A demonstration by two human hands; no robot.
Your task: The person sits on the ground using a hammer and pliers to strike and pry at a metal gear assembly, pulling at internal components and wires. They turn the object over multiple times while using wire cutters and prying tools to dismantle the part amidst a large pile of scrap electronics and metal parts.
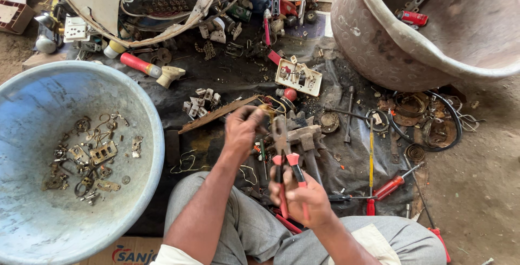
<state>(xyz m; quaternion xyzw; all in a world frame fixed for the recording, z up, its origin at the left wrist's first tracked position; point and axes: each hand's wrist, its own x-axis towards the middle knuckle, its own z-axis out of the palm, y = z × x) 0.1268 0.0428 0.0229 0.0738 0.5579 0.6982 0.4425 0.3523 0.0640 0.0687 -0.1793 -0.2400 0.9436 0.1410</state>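
Observation:
My right hand (301, 195) grips the red handles of a pair of pliers (281, 143), jaws pointing away from me. My left hand (242, 128) is closed on a small dark part (264, 114) held right at the pliers' jaws; the part itself is mostly hidden by my fingers. Both hands hover over a dark cloth (238, 78) strewn with scrap, just above my grey-trousered knees. A hammer head (304, 135) lies right beside the pliers.
A big blue basin (146, 108) at left holds several brass bits. A large metal bowl (374, 48) sits at top right with a red tool inside. A red screwdriver (392, 185), a white switch plate (299, 76), wire coils and rusty rings lie around.

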